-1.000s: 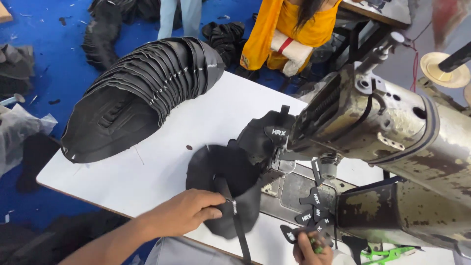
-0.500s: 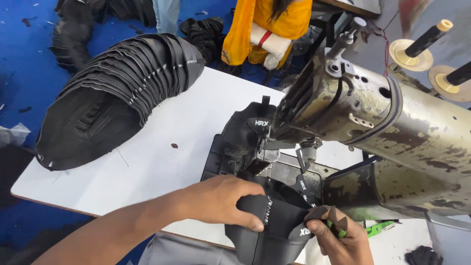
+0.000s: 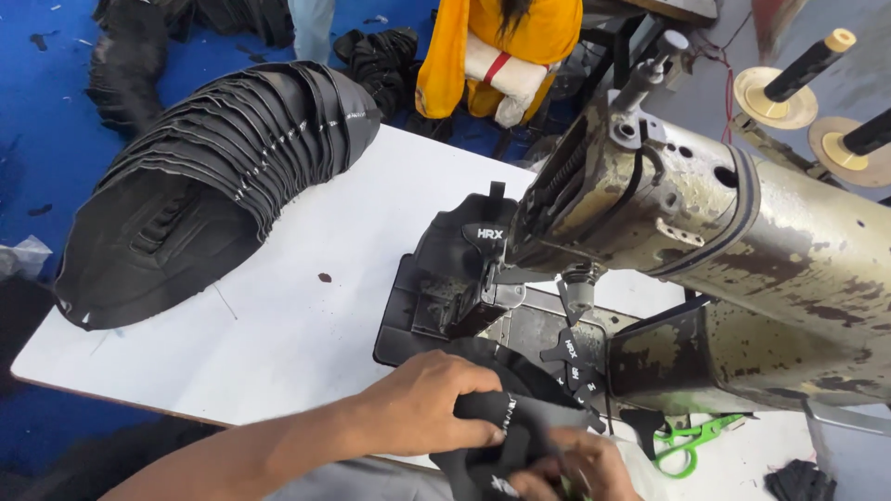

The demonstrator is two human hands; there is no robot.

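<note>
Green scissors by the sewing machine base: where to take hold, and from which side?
Take the green scissors by the looped handles, coming from above on the near side. They lie flat on the white table, with the loops open towards the table's front edge. The other end lies close under the sewing machine, which blocks that side. Both hands are busy on black fabric.

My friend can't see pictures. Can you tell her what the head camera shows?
Two bare hands, left hand and right hand, grip a black fabric piece at a worn metal sewing machine on a white table. A big stack of black pieces lies to the left, and green scissors lie under the machine's right side.
</note>
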